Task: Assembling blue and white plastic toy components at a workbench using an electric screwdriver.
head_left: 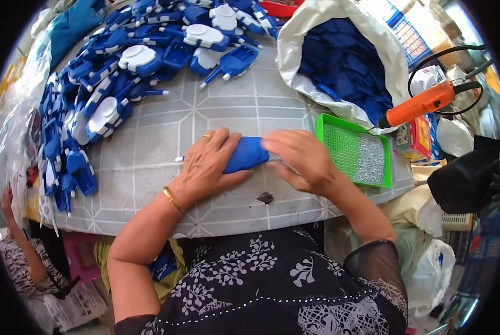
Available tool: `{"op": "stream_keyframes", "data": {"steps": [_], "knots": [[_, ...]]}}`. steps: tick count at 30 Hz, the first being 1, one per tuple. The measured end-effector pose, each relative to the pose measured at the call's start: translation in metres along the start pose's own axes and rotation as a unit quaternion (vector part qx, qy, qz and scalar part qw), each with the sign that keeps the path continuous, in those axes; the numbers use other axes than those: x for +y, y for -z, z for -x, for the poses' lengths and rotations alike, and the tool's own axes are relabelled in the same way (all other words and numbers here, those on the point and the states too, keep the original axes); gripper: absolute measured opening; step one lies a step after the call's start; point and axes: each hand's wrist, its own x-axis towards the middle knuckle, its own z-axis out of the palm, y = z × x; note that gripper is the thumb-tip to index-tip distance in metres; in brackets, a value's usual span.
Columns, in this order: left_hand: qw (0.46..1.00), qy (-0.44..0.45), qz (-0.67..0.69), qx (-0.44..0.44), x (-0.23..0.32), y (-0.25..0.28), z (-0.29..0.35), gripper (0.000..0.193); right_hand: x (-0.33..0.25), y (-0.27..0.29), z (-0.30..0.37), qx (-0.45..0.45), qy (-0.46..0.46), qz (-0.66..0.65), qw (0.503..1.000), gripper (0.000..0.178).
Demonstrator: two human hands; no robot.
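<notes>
My left hand (205, 159) is closed over a blue plastic casing (246, 154), holding it low over the tabletop near the front edge. A short white tip sticks out to the left of that hand. Against the casing's right end is my right hand (303, 159), fingers bent and smeared by motion, so its grip is unclear. Beside it on the right lies a green tray (342, 148) with many small silvery screws in its right part. An orange electric screwdriver (420, 104) hangs above the tray's far corner, its bit pointing left.
Blue-and-white plastic casings (149, 50) pile along the table's far and left sides. A white sack (289, 61) full of blue plastic pieces stands at the far right. A small dark object (265, 197) lies near the front edge. Another person's arm (24, 245) shows at far left.
</notes>
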Motion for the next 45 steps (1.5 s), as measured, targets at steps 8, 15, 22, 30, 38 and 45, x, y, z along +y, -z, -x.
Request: {"op": "stream_keyframes", "data": {"steps": [8,15,22,30,38,45], "knots": [[1.000,0.021,-0.008,-0.016,0.009,0.003,-0.005,0.067,0.037,0.132,0.076,0.506,-0.243,0.095,0.822,0.055],[0.998,0.034,-0.008,-0.046,0.006,0.003,-0.007,0.072,0.096,0.163,0.067,0.498,-0.340,-0.118,0.789,0.053],[0.999,0.022,-0.012,-0.034,0.004,0.004,-0.007,0.070,0.096,0.143,0.053,0.433,-0.309,-0.219,0.818,0.036],[0.999,0.020,-0.010,-0.038,0.003,0.004,-0.008,0.069,0.080,0.104,0.018,0.405,-0.337,-0.277,0.803,0.023],[0.999,0.020,-0.002,-0.035,0.002,0.005,-0.009,0.069,0.097,0.082,0.027,0.413,-0.362,-0.232,0.803,0.017],[0.999,0.014,-0.002,-0.033,0.000,0.004,-0.010,0.069,0.104,0.080,0.035,0.437,-0.352,-0.221,0.798,0.016]]}}
